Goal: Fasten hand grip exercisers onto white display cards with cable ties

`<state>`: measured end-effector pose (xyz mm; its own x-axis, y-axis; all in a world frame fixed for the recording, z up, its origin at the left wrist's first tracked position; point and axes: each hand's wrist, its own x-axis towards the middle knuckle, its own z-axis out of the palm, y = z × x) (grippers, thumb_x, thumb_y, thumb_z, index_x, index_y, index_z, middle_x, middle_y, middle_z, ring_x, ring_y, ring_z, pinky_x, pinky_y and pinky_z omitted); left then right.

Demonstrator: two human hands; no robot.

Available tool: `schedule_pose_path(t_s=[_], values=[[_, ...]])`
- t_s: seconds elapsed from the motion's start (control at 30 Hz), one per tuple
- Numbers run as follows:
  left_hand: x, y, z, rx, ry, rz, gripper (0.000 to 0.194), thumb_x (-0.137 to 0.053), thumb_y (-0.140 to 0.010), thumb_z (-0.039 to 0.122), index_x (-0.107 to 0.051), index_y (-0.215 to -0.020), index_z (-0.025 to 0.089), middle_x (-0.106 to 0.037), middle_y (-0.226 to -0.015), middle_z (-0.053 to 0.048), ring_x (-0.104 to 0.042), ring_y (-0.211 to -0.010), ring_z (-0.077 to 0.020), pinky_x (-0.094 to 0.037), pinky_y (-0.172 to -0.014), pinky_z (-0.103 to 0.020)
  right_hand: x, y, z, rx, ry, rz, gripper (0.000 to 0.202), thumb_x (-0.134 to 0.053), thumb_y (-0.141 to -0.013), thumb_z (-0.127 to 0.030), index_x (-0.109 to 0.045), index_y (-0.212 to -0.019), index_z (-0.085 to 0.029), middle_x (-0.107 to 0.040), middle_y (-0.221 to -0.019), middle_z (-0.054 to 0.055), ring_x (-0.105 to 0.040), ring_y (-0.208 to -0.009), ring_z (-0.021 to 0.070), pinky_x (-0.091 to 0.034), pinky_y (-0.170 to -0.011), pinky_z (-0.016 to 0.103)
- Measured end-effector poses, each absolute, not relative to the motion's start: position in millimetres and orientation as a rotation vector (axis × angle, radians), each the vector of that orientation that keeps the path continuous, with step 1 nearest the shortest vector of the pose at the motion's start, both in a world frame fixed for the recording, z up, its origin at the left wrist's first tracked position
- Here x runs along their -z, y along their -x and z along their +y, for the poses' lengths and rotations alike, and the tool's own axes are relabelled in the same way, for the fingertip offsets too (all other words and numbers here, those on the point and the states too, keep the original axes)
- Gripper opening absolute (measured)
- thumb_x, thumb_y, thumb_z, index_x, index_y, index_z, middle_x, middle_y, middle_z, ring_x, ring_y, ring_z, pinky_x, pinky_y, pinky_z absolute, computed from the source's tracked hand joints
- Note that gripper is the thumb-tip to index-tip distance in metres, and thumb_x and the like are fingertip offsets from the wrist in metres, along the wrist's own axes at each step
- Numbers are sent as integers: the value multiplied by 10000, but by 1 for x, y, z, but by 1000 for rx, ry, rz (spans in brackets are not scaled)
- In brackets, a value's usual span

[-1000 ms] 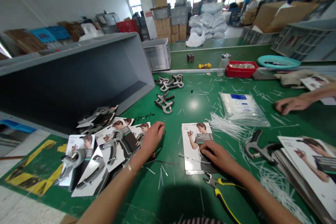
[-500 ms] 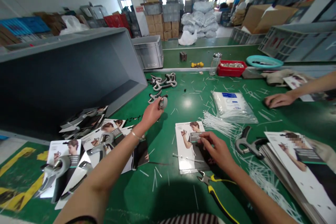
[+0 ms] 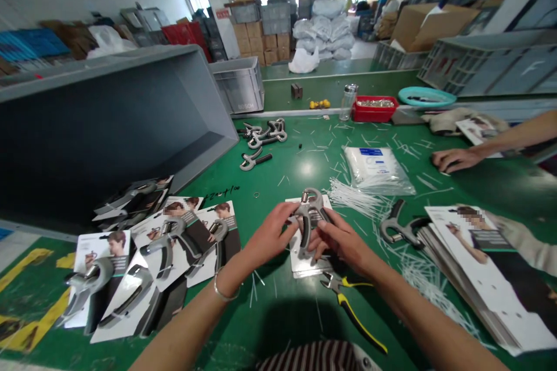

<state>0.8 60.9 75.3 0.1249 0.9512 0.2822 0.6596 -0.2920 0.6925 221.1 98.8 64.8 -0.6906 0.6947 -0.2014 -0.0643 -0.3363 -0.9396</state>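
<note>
A grey and black hand grip strengthener [image 3: 310,204] is held over a printed backing card [image 3: 304,266] on the green table. My left hand [image 3: 270,239] grips its left side, fingers closed. My right hand [image 3: 344,239] has its fingers closed around the right handle; the fingertips are partly hidden. Just below the card lie yellow and black cutting pliers [image 3: 354,316], jaws apart. White cable ties [image 3: 357,200] fan out to the right of the card, beside a clear bag of ties [image 3: 376,169]. Another hand grip [image 3: 398,226] leans by a stack of cards [image 3: 483,278].
Carded hand grips [image 3: 165,243] lie at the left before a tipped grey crate [image 3: 204,104]. Loose hand grips [image 3: 256,157] are beyond my hands. A red tray [image 3: 375,110] and glass jar [image 3: 348,103] stand at the back. A co-worker's hand [image 3: 456,159] rests at the right.
My left hand has brought the hand grip from the far left to above the card. My right hand has left the card's surface and taken hold of the hand grip too.
</note>
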Motion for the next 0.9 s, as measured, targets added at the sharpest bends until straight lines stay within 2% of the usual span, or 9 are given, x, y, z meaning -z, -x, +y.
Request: schedule_pose_path(t_s=[0.1,0.17,0.23,0.37,0.43,0.57,0.73,0.83,0.9], values=[[-46,-2,66,-959,-1992,1584,313,-496,-965,239,-573,-1268,224,-614,-1187,-91,-574,-1120,-216,-457,-1014,-399,-61,-221,110,-1933,1030,-1650,520,-432,-953,-412,-363,-1421,-197,-687,-783,42,-620,-585,187,-489,-529,300],[-31,-4,64,-926,-1988,1600,285,-505,-964,244,-592,-1235,229,-626,-1148,-80,-581,-1086,-215,-465,-987,-392,-56,-222,114,-1627,1190,-1964,393,-456,-938,-371,-538,-1267,-171,-687,-774,48,-601,-603,178,-468,-567,286],[-22,-5,58,-847,-2025,1604,280,-522,-960,265,-601,-1227,234,-636,-1138,-78,-571,-1082,-225,-455,-981,-405,-50,-226,114,-1300,1264,-2230,288,-484,-924,-326,-636,-1110,-167,-700,-838,72,-626,-718,199,-474,-665,297],[-17,-6,46,-725,-2091,1634,287,-539,-951,296,-621,-1214,217,-643,-1115,-88,-549,-1064,-241,-440,-963,-430,-43,-236,104,-743,1339,-2417,244,-539,-920,-317,-652,-1093,-187,-667,-1025,133,-609,-954,276,-472,-827,375],[-19,-4,49,-730,-2088,1624,306,-535,-953,308,-619,-1233,221,-631,-1137,-88,-537,-1080,-240,-430,-971,-429,-41,-240,98,-579,1256,-2435,228,-569,-911,-287,-639,-1113,-207,-624,-1079,133,-564,-1037,292,-466,-883,410],[-22,-5,75,-911,-1964,1707,294,-485,-967,262,-646,-1210,221,-635,-1123,-84,-540,-1088,-231,-411,-995,-429,-35,-238,92,-648,1037,-2483,142,-583,-910,-227,-659,-1026,-261,-589,-1031,75,-540,-1012,250,-482,-863,382],[-15,-24,99,-1037,-1751,1510,139,-655,-847,215,-721,-968,193,-688,-1037,-61,-595,-1030,-209,-448,-945,-360,-20,-226,104,-720,1062,-2309,93,-599,-920,-274,-675,-879,-241,-600,-966,58,-534,-1001,240,-455,-874,387],[-11,-34,93,-1084,-1663,1495,93,-674,-839,253,-727,-892,198,-711,-920,-38,-607,-932,-199,-468,-864,-331,-13,-222,117,-776,1088,-2170,111,-634,-898,-302,-691,-835,-231,-625,-1018,60,-531,-1055,250,-403,-952,434],[-11,-37,87,-1072,-1662,1523,98,-671,-846,260,-732,-905,212,-721,-910,-34,-602,-936,-206,-460,-874,-340,-9,-221,123,-838,1109,-2104,144,-627,-901,-324,-701,-823,-227,-627,-1120,67,-521,-1120,260,-359,-999,464]])
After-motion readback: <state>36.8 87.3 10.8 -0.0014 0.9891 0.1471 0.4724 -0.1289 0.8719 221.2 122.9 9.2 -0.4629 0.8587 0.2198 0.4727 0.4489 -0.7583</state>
